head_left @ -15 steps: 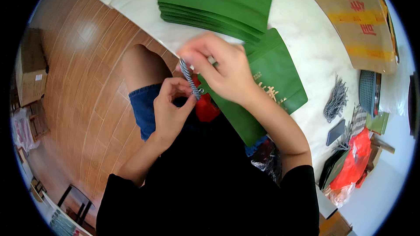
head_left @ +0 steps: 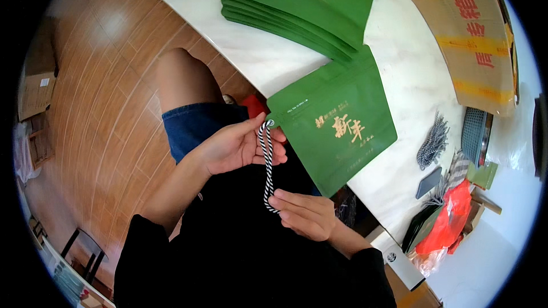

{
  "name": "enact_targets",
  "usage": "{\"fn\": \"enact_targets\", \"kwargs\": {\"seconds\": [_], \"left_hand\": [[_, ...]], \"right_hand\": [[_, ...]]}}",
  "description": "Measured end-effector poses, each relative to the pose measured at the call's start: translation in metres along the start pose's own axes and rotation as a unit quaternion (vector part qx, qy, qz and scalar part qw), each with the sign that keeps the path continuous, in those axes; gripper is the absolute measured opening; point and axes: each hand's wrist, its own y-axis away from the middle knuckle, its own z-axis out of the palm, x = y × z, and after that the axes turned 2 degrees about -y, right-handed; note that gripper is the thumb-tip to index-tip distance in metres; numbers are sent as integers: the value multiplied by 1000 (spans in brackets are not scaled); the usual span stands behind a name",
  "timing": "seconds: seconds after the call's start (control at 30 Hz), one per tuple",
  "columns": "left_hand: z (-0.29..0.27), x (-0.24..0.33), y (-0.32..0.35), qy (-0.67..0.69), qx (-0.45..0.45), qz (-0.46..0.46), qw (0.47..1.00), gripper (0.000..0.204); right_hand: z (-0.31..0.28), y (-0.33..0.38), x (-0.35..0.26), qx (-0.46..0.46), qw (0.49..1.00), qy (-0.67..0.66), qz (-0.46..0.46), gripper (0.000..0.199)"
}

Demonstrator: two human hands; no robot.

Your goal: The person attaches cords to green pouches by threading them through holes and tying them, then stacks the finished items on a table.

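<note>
A green flat pouch [head_left: 357, 137] with gold print lies partly on the table and juts over its near edge. Through the eyelet at its left corner runs a black-and-white twisted cord [head_left: 268, 162], hanging toward me as a long loop. My left hand [head_left: 237, 147] pinches the cord and pouch corner beside the eyelet, thumb on top and fingers behind. Lower down, the fingertips of my right hand [head_left: 308, 215] are closed on the bottom end of the loop. Beyond the pouch rises a stack of similar green pouches [head_left: 297, 8].
On the white marbled table [head_left: 408, 88] are a bundle of striped cords [head_left: 434, 144], a dark phone [head_left: 429, 182] and a large taped cardboard box [head_left: 471, 34]. A grey-blue basket [head_left: 472, 134] and red plastic bag [head_left: 448, 219] line the right side. Wooden floor [head_left: 123, 97] spreads left.
My right hand has come down from above the eyelet toward my body, drawing the cord into a long hanging loop. My left hand has shifted right to the eyelet, and the view has shifted slightly.
</note>
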Motion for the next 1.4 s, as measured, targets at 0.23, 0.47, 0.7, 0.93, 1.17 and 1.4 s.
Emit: {"fn": "enact_targets", "kwargs": {"seconds": [0.23, 0.47, 0.7, 0.93, 1.17, 1.4], "left_hand": [[7, 3, 0, -13, -9, 67, 998, 43], [34, 9, 6, -239, 118, 77, 961, 31], [57, 3, 0, -381, 203, 143, 891, 30], [55, 8, 10, -330, 216, 56, 917, 32], [101, 13, 6, -325, 110, 86, 935, 44], [213, 29, 26, -424, -42, 101, 899, 43]], "right_hand": [[20, 27, -12, 66, 969, -37, 237, 14], [48, 40, 11, 138, 813, -252, 506, 27], [70, -30, 40, 167, 930, -61, 321, 36], [75, -33, 30, 173, 845, -366, 350, 25], [21, -37, -22, 126, 808, -435, 377, 20], [-53, -58, -89, 125, 960, -190, 163, 12]]}}
